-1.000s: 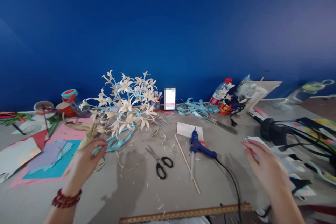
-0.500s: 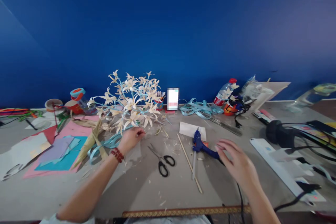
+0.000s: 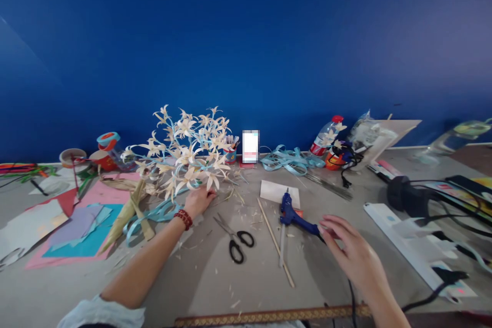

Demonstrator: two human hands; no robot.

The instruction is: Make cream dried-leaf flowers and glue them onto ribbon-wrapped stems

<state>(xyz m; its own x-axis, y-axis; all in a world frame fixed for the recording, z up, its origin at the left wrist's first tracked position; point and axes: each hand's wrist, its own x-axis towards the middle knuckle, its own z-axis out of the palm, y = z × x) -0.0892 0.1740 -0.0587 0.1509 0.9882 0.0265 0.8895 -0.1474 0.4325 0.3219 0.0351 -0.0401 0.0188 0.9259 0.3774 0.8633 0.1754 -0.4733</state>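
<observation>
My left hand (image 3: 199,201), with a beaded bracelet at its wrist, rests low at the front of a bunch of pale handmade flowers (image 3: 185,152) on light blue stems. Its fingers are curled together, and whatever they hold is hidden. At the handle end of a blue glue gun (image 3: 295,218), my right hand (image 3: 348,248) hovers with thumb and fingers apart, holding nothing visible. Between the hands lie black-handled scissors (image 3: 235,241), blades partly spread, and a thin wooden stick (image 3: 274,241). A white card (image 3: 271,190) is behind the glue gun.
Light blue ribbon (image 3: 288,160) lies heaped at the back beside a phone (image 3: 250,146). Paper sheets (image 3: 82,246) and dried husks (image 3: 125,218) cover the left. A white power strip (image 3: 407,251) with cables and a tilted bottle (image 3: 325,136) are on the right.
My left hand has shifted slightly right and forward, close under the flowers. My right hand has lowered a little by the glue gun's handle. The view has shifted slightly.
</observation>
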